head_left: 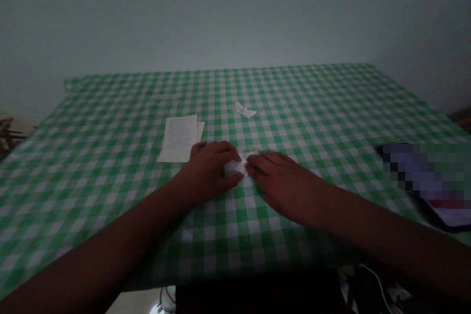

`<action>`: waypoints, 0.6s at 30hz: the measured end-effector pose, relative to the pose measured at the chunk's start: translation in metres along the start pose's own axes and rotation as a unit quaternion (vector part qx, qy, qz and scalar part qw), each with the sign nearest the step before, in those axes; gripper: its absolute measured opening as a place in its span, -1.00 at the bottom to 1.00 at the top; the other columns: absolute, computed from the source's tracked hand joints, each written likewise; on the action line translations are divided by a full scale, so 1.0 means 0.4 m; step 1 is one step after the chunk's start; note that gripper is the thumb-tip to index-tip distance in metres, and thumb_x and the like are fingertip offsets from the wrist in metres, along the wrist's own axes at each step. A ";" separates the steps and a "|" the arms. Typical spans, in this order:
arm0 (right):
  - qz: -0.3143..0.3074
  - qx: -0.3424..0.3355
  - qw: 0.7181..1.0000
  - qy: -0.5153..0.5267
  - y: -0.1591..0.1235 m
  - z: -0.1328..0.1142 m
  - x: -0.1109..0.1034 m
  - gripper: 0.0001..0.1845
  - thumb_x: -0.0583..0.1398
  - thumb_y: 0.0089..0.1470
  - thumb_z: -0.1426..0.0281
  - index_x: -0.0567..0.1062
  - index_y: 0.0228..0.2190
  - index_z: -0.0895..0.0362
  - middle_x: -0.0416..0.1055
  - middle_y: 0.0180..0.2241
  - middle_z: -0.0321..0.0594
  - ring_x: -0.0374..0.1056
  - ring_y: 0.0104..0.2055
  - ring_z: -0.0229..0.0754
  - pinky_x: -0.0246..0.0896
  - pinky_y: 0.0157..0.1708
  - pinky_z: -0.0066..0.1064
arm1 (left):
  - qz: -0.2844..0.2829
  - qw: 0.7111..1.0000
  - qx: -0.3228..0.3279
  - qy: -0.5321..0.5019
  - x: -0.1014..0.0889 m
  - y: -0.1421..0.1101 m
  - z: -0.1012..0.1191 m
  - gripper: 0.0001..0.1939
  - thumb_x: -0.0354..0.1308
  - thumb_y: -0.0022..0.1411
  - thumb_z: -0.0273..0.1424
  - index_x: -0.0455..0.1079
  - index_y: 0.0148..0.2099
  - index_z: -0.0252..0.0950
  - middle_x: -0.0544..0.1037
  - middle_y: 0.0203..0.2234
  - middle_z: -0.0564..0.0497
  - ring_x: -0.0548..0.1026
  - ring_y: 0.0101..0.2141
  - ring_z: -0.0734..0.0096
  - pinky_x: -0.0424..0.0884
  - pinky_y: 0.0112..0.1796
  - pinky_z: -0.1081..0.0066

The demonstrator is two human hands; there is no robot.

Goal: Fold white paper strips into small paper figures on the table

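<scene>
Two bare forearms (110, 240) reach in from the lower corners, cut off by the frame, and lie low over a green-and-white gingham tablecloth (257, 240). At centre, the left hand (208, 171) and the right hand (283, 184) meet around a small folded paper (234, 168), gripping it from either side with curled fingers, so only a white strip with faint lines shows and the rest stays hidden. To the upper left of the hands, a sheet of paper (178, 138) covered in small, faint writing lies flat, with the edge of a second sheet (200, 130) showing beneath it. Farther up, a small creased paper scrap (245, 110) sits on the cloth. At the right edge, a dark-framed tablet or phone (423, 181) is blurred into coarse squares and cut off, its screen unreadable. Along the bottom edge, a thin white cable (375, 282) curves through dark, hard-to-make-out shapes. A plain pale wall (235, 10) fills the top.
</scene>
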State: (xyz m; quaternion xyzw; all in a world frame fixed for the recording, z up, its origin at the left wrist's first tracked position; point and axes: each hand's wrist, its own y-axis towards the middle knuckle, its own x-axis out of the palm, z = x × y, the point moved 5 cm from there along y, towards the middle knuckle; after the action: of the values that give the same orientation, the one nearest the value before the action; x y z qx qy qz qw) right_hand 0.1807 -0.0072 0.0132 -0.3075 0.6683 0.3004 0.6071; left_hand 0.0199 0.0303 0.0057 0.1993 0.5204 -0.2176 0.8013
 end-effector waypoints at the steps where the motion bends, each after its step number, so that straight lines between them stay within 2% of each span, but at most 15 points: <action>1: 0.003 0.002 1.000 0.002 0.003 0.000 -0.001 -0.50 0.03 0.24 0.49 0.35 0.18 0.34 0.29 0.20 0.10 0.21 0.21 0.10 0.10 0.24 -0.04 | 0.002 1.000 -0.002 0.002 -0.001 0.000 -0.001 -0.71 0.25 0.21 -0.21 0.46 -0.03 -0.11 0.51 0.01 0.05 0.43 0.03 0.18 0.06 0.12 0.05; 5: 0.018 0.007 1.000 0.019 0.026 0.005 0.001 -0.57 0.04 0.27 0.47 0.41 0.12 0.32 0.34 0.16 0.07 0.25 0.15 0.08 0.15 0.18 -0.05 | 0.008 1.000 -0.010 0.007 -0.001 -0.001 -0.011 -0.69 0.24 0.21 -0.23 0.44 0.00 -0.12 0.49 0.04 0.05 0.41 0.08 0.16 0.04 0.14 0.04; 10: 0.053 0.036 0.995 0.074 0.062 0.040 0.015 -0.72 0.07 0.33 0.40 0.58 -0.14 0.15 0.50 -0.10 -0.09 0.33 -0.03 -0.03 0.22 -0.03 -0.12 | 0.008 1.000 -0.008 0.002 -0.001 -0.001 -0.019 -0.68 0.24 0.20 -0.25 0.43 0.01 -0.12 0.48 0.06 0.03 0.41 0.08 0.14 0.07 0.14 0.04; 18: 0.131 0.034 0.978 0.161 0.073 0.072 0.035 -0.82 0.22 0.24 0.34 0.60 -0.21 0.14 0.51 -0.17 -0.18 0.33 -0.09 -0.10 0.19 -0.04 -0.22 | 0.012 1.000 -0.001 -0.005 0.005 -0.001 -0.025 -0.68 0.23 0.21 -0.23 0.42 0.01 -0.11 0.48 0.07 0.02 0.40 0.09 0.12 0.12 0.11 0.03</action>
State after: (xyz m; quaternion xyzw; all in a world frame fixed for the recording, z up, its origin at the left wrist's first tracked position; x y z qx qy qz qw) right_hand 0.1751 0.0330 -0.0022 -0.2411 0.8017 0.3007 0.4569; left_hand 0.0132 0.0351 0.0000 0.2033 0.5146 -0.2084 0.8065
